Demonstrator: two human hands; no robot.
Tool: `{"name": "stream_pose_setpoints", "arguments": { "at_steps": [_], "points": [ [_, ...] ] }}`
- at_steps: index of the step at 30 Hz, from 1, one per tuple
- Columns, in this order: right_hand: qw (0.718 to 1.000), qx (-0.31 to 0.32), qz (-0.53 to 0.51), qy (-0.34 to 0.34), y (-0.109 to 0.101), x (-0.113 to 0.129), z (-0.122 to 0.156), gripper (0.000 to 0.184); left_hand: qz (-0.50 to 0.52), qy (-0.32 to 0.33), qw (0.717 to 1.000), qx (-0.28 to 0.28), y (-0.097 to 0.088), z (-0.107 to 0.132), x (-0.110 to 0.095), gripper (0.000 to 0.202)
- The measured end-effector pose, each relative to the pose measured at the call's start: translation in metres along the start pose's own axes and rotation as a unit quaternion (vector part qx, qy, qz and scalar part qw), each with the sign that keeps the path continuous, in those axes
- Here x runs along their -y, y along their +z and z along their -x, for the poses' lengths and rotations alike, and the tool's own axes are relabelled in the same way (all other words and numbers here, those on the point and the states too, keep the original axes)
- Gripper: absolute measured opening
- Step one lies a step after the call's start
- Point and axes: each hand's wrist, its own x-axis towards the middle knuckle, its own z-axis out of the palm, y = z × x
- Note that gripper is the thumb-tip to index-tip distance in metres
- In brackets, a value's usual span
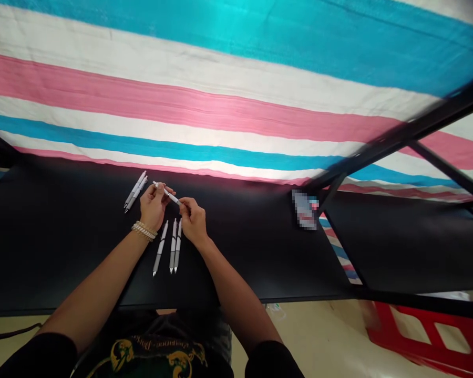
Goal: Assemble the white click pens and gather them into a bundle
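Between my two hands a white pen (172, 198) is held at a slant above the black table. My left hand (153, 205), with a beaded bracelet at the wrist, pinches its upper left end. The fingers of my right hand (193, 218) are closed round its lower right end and cover the tip. Just below my hands lie three white pens with grey grips: one single pen (160, 249) and a close pair (175, 247). Left of my left hand, a small group of similar pens (136, 191) rests slanted on the table.
A blurred-out object (305, 210) lies at the right of the black table (256, 252), beside a dark metal frame (402, 118). Striped cloth (220, 115) hangs behind the table. A red plastic stool (418, 336) stands on the floor at lower right.
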Motion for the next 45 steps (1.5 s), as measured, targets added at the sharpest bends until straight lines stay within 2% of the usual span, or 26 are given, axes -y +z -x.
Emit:
{"name": "stream_pose_setpoints", "arguments": {
  "at_steps": [3, 6, 9, 11, 16, 21, 27, 33, 40, 45],
  "points": [
    [1.0, 0.011, -0.01, 0.006, 0.0, 0.001, 0.0, 0.019, 0.031, -0.032, 0.999, 0.017, 0.003, 0.001, -0.005, 0.025],
    [0.999, 0.047, -0.021, -0.003, -0.001, 0.004, 0.002, 0.02, 0.12, -0.104, 0.987, 0.024, 0.004, 0.002, -0.015, 0.023],
    [0.998, 0.057, -0.03, -0.008, -0.002, 0.008, 0.002, 0.026, 0.2, -0.171, 0.964, 0.026, -0.001, 0.002, -0.027, 0.043],
    [0.998, 0.047, -0.034, 0.001, -0.003, 0.009, 0.001, 0.029, 0.221, -0.19, 0.956, 0.021, -0.006, 0.002, -0.034, 0.05],
    [0.998, 0.051, -0.039, 0.0, -0.006, 0.01, -0.001, 0.03, 0.231, -0.206, 0.95, 0.03, -0.01, 0.004, -0.04, 0.043],
    [0.998, 0.031, -0.044, 0.011, -0.005, 0.008, -0.002, 0.033, 0.211, -0.216, 0.953, 0.027, -0.005, 0.004, -0.038, 0.051],
    [0.999, 0.033, -0.037, 0.016, -0.003, 0.004, -0.002, 0.036, 0.21, -0.222, 0.952, 0.036, -0.01, 0.004, -0.039, 0.041],
    [0.999, 0.031, -0.021, 0.016, -0.002, 0.002, -0.002, 0.036, 0.221, -0.225, 0.948, 0.033, -0.011, 0.003, -0.039, 0.057],
    [0.999, 0.036, -0.014, 0.028, -0.002, -0.001, -0.001, 0.041, 0.235, -0.251, 0.938, 0.036, -0.015, 0.0, -0.037, 0.037],
    [0.999, 0.032, -0.009, 0.018, -0.001, -0.002, -0.001, 0.04, 0.243, -0.25, 0.936, 0.052, -0.016, 0.0, -0.037, 0.043]
  ]
}}
